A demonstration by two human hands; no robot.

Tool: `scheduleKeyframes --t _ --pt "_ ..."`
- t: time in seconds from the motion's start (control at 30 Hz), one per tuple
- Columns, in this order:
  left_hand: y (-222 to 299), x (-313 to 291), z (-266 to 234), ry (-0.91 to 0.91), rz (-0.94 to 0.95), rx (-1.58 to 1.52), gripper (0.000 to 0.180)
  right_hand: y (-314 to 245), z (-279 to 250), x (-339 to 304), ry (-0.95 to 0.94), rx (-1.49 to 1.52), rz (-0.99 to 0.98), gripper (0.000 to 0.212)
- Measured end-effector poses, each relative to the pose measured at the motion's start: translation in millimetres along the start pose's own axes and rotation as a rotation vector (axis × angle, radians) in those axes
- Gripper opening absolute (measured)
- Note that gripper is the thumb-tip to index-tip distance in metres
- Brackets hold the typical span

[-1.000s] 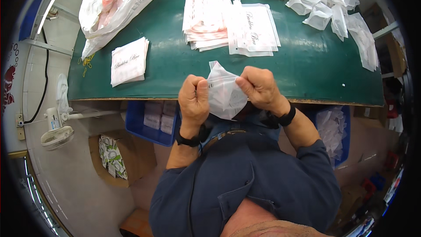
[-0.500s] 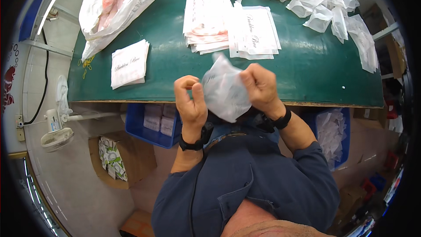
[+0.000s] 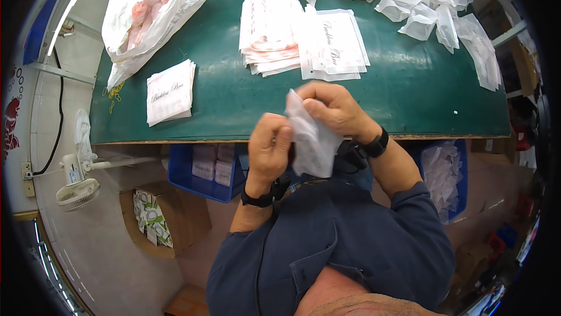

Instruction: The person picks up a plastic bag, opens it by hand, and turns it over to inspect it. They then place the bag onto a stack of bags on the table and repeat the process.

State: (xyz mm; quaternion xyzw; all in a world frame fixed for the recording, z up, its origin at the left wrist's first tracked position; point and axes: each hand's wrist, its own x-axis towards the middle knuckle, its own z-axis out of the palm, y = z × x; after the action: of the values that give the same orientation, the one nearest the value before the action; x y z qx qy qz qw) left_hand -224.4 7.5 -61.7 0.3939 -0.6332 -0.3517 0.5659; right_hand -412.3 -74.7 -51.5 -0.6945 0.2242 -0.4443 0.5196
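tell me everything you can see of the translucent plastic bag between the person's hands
The translucent plastic bag is whitish, thin-looking and crumpled, its details softened by blur. A narrow tip points up toward the green table, while the wider lower end hangs past the table's near edge, before the person's waist. The right hand grips its upper part; the left hand is at its left side, contact unclear. Whether anything is inside cannot be told.

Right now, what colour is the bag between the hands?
The bag is translucent whitish, somewhat blurred; best seen in the head view, the only one.
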Motion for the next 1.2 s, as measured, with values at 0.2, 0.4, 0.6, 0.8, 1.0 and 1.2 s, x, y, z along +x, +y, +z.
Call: scheduleKeyframes --t 0.2,0.4,0.6,0.8,1.0,1.2 --pt "-13.5 1.2 -29.1 0.350 -0.153 -0.167 0.021 -3.1 -5.9 -9.0 0.290 -0.112 0.093 0.030" --pt "-1.8 6.9 10.3 0.364 -0.288 -0.345 0.019 10.6 0.3 -5.6 0.543 -0.282 0.087 0.029" --pt "-19.9 -15.4 -1.2 0.229 -0.438 -0.262 0.020 12.3 -9.0 -10.1 0.617 -0.381 0.058 0.029" --pt "-11.1 -3.8 -9.5 0.055 -0.302 0.118 0.015 -41.7 -25.8 25.0 0.477 -0.946 -0.377 0.031" --pt "-8.3 -1.6 -9.4 0.066 -0.192 0.140 0.011 -56.9 -42.8 26.5 -0.175 -0.913 0.041 0.043" --pt "-0.9 7.0 -6.9 0.013 -0.060 0.235 0.010 -60.8 -28.9 29.0 -0.093 -0.888 -0.134 0.040"
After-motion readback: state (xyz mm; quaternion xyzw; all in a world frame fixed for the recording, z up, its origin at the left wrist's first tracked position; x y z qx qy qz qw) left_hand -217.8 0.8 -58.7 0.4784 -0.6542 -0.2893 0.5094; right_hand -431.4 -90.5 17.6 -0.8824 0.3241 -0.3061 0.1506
